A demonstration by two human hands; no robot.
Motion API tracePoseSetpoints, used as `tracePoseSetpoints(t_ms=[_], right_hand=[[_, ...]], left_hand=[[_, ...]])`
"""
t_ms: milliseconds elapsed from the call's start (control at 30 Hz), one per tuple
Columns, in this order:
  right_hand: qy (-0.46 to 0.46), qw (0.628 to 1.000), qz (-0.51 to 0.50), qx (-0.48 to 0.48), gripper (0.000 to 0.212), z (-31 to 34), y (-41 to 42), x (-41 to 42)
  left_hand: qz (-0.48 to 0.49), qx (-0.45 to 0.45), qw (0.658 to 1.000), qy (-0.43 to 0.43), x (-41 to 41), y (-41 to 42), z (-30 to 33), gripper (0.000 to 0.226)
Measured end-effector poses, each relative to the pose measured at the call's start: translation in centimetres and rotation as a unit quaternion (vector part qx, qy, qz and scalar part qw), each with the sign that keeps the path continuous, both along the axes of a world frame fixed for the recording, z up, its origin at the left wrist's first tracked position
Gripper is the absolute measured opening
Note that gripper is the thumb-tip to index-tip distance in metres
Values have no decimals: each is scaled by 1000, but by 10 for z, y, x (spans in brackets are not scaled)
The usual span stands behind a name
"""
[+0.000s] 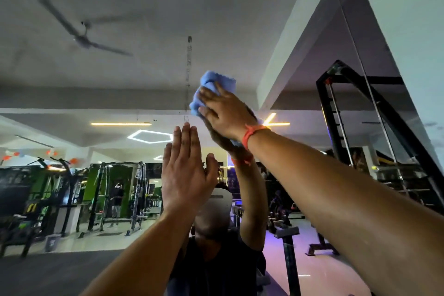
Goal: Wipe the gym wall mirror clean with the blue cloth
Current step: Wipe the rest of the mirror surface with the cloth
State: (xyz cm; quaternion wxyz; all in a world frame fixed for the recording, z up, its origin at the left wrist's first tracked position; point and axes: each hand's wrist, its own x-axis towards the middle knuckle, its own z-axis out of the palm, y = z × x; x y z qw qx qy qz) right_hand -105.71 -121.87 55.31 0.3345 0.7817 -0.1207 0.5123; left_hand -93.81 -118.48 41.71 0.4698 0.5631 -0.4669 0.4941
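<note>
High on the mirror (pixel 144 74), both hands flat, right hand (pixel 224 113) over blue cloth (pixel 211 86)

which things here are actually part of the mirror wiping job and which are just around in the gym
Part of the job:
- blue cloth, pressed flat to the glass
- right hand, fingers straight on the cloth
- left hand, flat against the mirror
- mirror

Just around:
- orange wrist thread
- black rack on the right
- reflected ceiling fan
- reflected hexagon light
</note>
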Motion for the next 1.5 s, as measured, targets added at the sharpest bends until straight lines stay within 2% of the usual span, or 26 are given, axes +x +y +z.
tracePoseSetpoints(t_ms=[67, 133, 200, 267, 333, 400, 433, 500, 567, 600, 633, 700, 767, 800, 833, 867, 933, 1000, 1067, 1100, 1167, 1267, 1333, 1400, 1433, 1500], right_hand=[[84, 996, 1, -38, 49, -27, -8, -16], [118, 990, -39, -60, 55, -43, -27, -57], [52, 995, -70, -51, 61, -44, -57, -103], [-82, 994, -69, -12, 58, -34, -73, -123], [-203, 977, -29, 54, 54, -27, -64, -96], [-240, 969, -1, 57, 49, -37, -49, -59], [-204, 978, 4, 39, 48, -50, -44, -49], [-59, 998, -11, -10, 51, -88, -46, -60], [65, 995, -41, -56, 54, -117, -58, -98], [85, 993, -56, -62, 53, -125, -68, -120], [59, 995, -64, -51, 51, -130, -78, -140], [-117, 993, -32, 10, 48, -133, -93, -166], [-316, 944, 13, 91, 53, -138, -93, -155], [-366, 922, 13, 123, 57, -146, -87, -136], [-364, 922, 0, 133, 57, -158, -78, -115], [-312, 942, -16, 120, 56, -175, -70, -98], [-126, 990, -29, 57, 54, -212, -61, -90], [44, 997, -66, -22, 52, -230, -69, -126], [80, 986, -141, -47, 52, -234, -83, -174], [41, 985, -167, -17, 54, -236, -89, -195], [-101, 975, -177, 91, 57, -242, -90, -216], [-248, 937, -79, 231, 65, -248, -76, -183], [-251, 929, -41, 268, 71, -255, -78, -169], [-221, 923, 41, 312, 68, -256, -71, -178], [-218, 898, 116, 365, 58, -255, -66, -189], [-255, 786, 281, 487, 28, -255, -59, -213]], left_hand=[[7, 5, 1000, 0, 0, 1, -1, 75], [8, 11, 1000, -5, 1, 1, -2, 75], [6, 9, 1000, -7, 3, 1, -1, 76], [6, 5, 1000, -8, 4, 0, 0, 77], [7, 8, 1000, -10, 3, -1, -1, 77], [11, 8, 1000, -9, 3, -1, -1, 76], [12, 8, 1000, -8, 3, 0, -1, 76], [11, 15, 1000, -5, 3, 1, -1, 75], [14, 19, 1000, -5, 4, 1, -1, 76], [16, 21, 1000, -6, 4, 0, -1, 76], [16, 22, 1000, -8, 4, 1, -1, 76], [12, 22, 1000, -7, 4, 1, -2, 76], [6, 20, 1000, -8, 3, 1, -3, 76], [4, 18, 1000, -10, 3, 0, -3, 75], [1, 16, 1000, -12, 4, -1, -3, 75], [1, 15, 1000, -13, 4, -1, -2, 75], [1, 22, 1000, -13, 5, -1, -1, 75], [-6, 26, 999, -20, 5, 1, -5, 74], [-21, 34, 999, -31, 3, 3, -15, 72], [-34, 39, 998, -37, 0, 5, -23, 72], [-79, 64, 992, -72, -18, 4, -42, 71], [-212, 93, 960, -157, -69, -4, -67, 56], [-294, 93, 937, -166, -109, -16, -76, 42], [-346, 132, 918, -141, -146, -24, -76, 37], [-370, 163, 906, -128, -162, -29, -76, 39], [-391, 210, 883, -153, -194, -44, -82, 46]])
